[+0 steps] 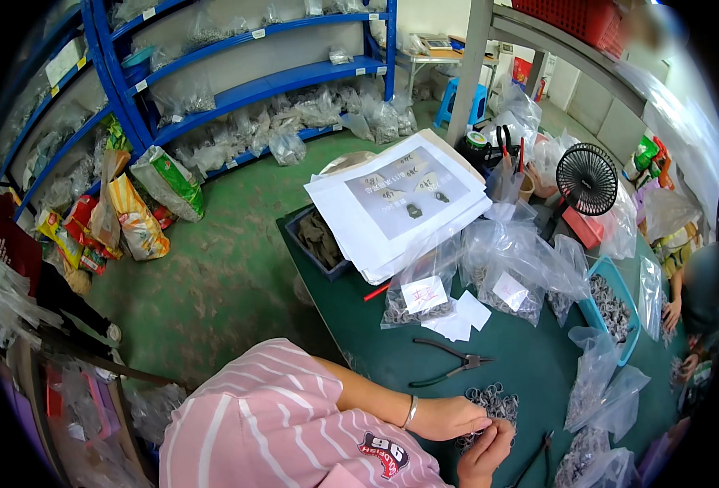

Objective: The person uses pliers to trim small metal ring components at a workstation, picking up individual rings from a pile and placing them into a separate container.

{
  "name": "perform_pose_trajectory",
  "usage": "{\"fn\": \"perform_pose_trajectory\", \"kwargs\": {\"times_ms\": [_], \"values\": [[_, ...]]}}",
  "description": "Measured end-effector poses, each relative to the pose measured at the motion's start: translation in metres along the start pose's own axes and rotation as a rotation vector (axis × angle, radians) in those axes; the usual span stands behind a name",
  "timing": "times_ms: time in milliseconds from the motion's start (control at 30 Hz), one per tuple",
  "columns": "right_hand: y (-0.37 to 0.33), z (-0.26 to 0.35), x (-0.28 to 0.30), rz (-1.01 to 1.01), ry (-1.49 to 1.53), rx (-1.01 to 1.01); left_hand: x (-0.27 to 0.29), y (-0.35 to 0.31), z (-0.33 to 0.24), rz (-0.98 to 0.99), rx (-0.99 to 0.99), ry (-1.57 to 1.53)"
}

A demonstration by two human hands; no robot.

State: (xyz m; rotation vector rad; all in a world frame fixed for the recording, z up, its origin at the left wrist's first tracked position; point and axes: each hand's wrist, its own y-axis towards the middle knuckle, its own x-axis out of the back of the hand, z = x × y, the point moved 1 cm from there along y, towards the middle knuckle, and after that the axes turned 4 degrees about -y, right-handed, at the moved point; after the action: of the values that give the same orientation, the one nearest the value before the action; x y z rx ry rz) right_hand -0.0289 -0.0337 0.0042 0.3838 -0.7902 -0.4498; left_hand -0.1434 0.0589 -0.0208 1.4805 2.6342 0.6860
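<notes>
Fingers [478,424] of left hand [445,418] and right hand [483,459] were curled in and meeting at the tips over the desk [359,333]; couldn't tell if a part was pinched between them, spot too small and covered. Grey metal rings [502,400] sat in a loose pile just beyond the fingers, partly hidden by the left hand. Metal bracelet [411,412] was on the left wrist, left of the fingers. Green-handled pliers [467,359] lay past the pile, beyond the fingers and a bit left, nose pointing right. Second pliers [547,440] lay near, right of the fingers. Clear bags [591,378] of grey parts were farther right; blue tray [629,351], also holding grey parts, was beyond and right. White slips [459,320] were straight out past the first pliers. Printed sheet [412,203] topped a paper stack well beyond the fingers, to the left. Black fan [587,179] stood well beyond, to the right. Co-worker's hand [672,315] was well apart, far right.
</notes>
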Motion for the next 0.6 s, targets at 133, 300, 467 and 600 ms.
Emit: {"fn": "perform_pose_trajectory", "kwargs": {"times_ms": [133, 300, 467, 600], "values": [[0.005, -0.001, 0.006, 0.243, 0.22, -0.578, 0.009, 0.004, -0.017, 0.058, 0.364, -0.198], [0.021, 0.012, -0.001, 0.013, -0.046, 0.059, 0.013, 0.005, -0.021, 0.066, 0.173, 0.0], [0.009, -0.001, 0.004, 0.185, 0.521, -0.543, 0.023, 0.009, -0.016, 0.155, 0.686, -0.342], [0.012, -0.005, 0.01, 0.116, 0.216, -0.073, 0.023, 0.009, -0.018, -0.014, 0.604, -0.448]]}}
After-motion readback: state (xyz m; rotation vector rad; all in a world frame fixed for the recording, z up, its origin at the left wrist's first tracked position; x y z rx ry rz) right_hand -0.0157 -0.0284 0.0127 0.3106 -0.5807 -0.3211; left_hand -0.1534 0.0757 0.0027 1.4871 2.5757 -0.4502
